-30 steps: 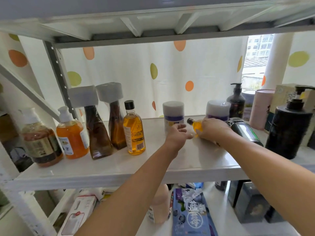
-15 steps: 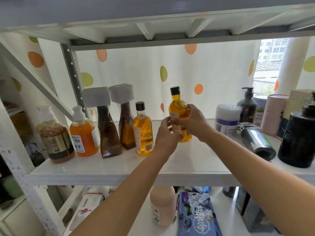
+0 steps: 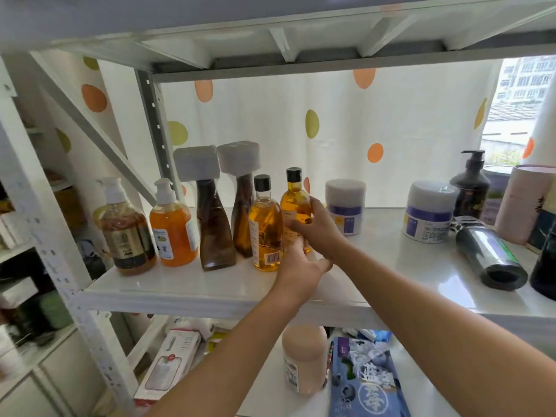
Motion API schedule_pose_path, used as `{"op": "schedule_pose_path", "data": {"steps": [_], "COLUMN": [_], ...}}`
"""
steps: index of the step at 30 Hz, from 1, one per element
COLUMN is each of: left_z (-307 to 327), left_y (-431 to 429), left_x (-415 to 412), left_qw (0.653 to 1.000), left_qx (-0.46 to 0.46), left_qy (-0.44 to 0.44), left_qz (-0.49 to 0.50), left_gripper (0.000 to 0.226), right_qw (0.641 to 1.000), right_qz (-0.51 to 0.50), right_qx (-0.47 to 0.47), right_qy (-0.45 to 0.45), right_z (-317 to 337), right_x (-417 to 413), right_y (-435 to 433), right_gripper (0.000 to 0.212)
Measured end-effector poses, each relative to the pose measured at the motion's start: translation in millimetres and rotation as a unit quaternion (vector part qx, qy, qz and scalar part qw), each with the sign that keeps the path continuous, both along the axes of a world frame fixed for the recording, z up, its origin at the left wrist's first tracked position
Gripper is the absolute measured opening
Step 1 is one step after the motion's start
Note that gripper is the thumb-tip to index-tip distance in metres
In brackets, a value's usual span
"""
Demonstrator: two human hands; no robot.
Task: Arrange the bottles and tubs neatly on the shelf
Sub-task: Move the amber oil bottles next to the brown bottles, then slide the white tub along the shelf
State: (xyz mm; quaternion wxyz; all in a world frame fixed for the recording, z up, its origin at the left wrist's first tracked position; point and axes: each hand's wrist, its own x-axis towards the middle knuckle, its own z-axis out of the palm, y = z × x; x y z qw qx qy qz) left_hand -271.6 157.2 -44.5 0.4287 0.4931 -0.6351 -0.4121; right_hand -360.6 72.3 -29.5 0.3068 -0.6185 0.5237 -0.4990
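right hand [image 3: 319, 230]: wrapped around the belly of the yellow oil bottle [image 3: 293, 203], holding it upright, black cap on top

left hand [image 3: 301, 269]: just under the right one, fingers reaching up to the low part of that same bottle; honestly can't tell if it's gripping or only touching

yellow oil bottle: on the shelf [image 3: 210, 284] row, right beside its twin bottle [image 3: 266, 233]; the base is hidden by the hands, so no idea if it's set down

left of the twin: two brown bottles with chunky white caps [image 3: 215, 233], then an orange pump bottle [image 3: 171, 236] and a brownish pump bottle [image 3: 126, 236], all upright

tubs: one white-and-purple tub [image 3: 346, 206] just behind the right hand, a second tub [image 3: 430, 212] further right, well apart

far right: a dark bottle [image 3: 487, 260] lying on its side, with a black pump bottle [image 3: 471, 188] standing behind it
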Motion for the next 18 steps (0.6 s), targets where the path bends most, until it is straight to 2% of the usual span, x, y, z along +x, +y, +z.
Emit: {"op": "schedule_pose_path", "data": {"steps": [6,14,18], "left_z": [1,16,25], "left_y": [-10,-19,-27], "left_x": [-17,-39,-50], "left_qw": [0.999,0.995,0.993], "left_qx": [0.034,-0.006,-0.038], "left_qy": [0.041,0.099,0.108], "left_qz": [-0.011,-0.015,-0.015], "left_gripper": [0.064,0.062,0.057], "right_qw": [0.998,0.999,0.998], "right_qz": [0.046,-0.018,-0.034], "right_qx": [0.03,-0.014,-0.03], "right_qy": [-0.006,-0.044,-0.039], "right_z": [7,18,22], "right_x": [-11,-46,-63], "right_y": [9,16,20], "right_gripper": [0.068,0.05,0.05]}}
